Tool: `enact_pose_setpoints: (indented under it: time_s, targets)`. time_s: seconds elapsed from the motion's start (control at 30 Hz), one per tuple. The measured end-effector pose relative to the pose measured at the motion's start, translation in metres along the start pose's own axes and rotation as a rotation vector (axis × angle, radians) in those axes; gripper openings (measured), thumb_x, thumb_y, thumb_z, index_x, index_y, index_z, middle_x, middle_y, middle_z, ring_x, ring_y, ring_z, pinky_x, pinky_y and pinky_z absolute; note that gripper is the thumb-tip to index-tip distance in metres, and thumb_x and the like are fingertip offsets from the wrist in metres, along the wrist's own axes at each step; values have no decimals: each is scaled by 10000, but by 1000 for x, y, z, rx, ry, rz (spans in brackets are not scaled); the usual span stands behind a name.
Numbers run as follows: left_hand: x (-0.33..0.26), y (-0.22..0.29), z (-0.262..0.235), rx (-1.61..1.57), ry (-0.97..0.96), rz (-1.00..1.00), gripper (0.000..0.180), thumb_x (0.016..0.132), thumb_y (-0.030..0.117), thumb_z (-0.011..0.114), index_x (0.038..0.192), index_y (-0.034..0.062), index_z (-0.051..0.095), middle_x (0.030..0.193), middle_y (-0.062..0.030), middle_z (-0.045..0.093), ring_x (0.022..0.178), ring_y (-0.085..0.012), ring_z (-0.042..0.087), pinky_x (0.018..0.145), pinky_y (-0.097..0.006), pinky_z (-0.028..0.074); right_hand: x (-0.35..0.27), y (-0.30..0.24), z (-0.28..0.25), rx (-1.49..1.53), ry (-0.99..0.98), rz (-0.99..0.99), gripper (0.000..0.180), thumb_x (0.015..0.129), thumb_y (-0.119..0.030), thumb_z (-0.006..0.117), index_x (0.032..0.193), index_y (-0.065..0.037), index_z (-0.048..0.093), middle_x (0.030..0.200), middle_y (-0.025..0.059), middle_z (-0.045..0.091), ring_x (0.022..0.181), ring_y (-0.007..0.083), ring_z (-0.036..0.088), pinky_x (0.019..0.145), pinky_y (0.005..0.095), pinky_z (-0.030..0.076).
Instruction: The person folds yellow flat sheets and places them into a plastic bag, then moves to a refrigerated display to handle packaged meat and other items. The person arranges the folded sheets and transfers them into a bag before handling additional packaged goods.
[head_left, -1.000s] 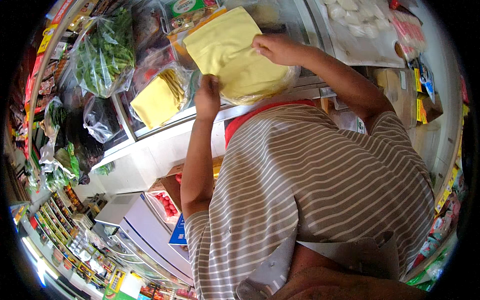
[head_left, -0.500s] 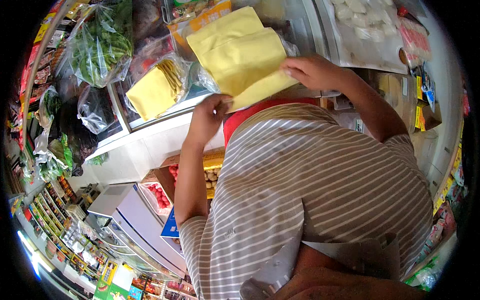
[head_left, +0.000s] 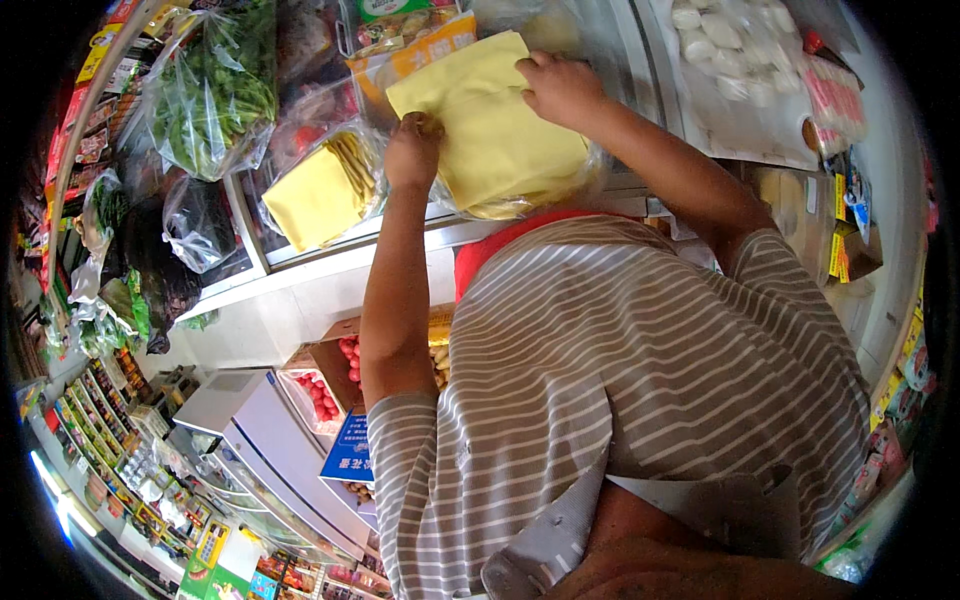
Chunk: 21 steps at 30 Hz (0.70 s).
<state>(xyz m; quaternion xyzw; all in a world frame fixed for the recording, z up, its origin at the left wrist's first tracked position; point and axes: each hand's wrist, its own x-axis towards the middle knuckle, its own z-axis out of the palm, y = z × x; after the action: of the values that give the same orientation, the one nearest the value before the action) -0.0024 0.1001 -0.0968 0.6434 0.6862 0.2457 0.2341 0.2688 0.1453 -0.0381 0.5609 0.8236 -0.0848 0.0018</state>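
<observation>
A stack of folded soft yellow sheets (head_left: 515, 150) lies on a clear plastic bag (head_left: 515, 205) on the display counter in front of me. My left hand (head_left: 413, 152) grips the left edge of the yellow sheets, fingers curled. At the far right edge of the same sheets, my right hand (head_left: 562, 90) pinches the material between thumb and fingers. The fingertips of both hands are partly hidden. To the left lies a smaller folded yellow stack (head_left: 318, 192), partly inside another clear bag.
A clear bag of leafy greens (head_left: 215, 100) sits at the far left. Beyond the sheets is an orange package (head_left: 415, 62). White rounded pieces (head_left: 725, 45) lie on plastic at the right, beside pink-and-white packs (head_left: 832, 95). Below the counter stands a box of red round produce (head_left: 318, 397).
Both hands have moved away from my body, from the near edge of the yellow sheets to the far part. The near flap now lies folded over, and the clear bag shows beneath.
</observation>
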Motion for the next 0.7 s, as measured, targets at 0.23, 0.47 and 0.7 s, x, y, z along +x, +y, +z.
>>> enact_pose_setpoints:
  time_s: [0.23,0.47,0.7]
  targets:
    - [-38,73,-54,-138,106,496,389,775,136,827,1117,44,665,960,-123,688,868,-299,661,802,-407,527,15,-58,-28,468,-290,-322,335,826,-206,711,1139,-101,658,1026,108,685,962,321,673,820,428,527]
    - [-50,52,-99,-852,-122,-77,192,915,29,698,1105,-3,705,1091,-63,704,977,-123,628,893,-270,487,-24,-36,-116,768,135,-323,215,892,-131,663,1103,-90,669,948,109,681,838,218,650,743,349,512]
    - [-81,10,-45,-308,-247,89,223,964,108,619,1173,42,658,1026,-195,699,952,-354,682,832,-381,527,-61,-5,-14,721,-287,20,311,946,-311,664,973,-3,636,765,167,637,729,218,664,648,406,506]
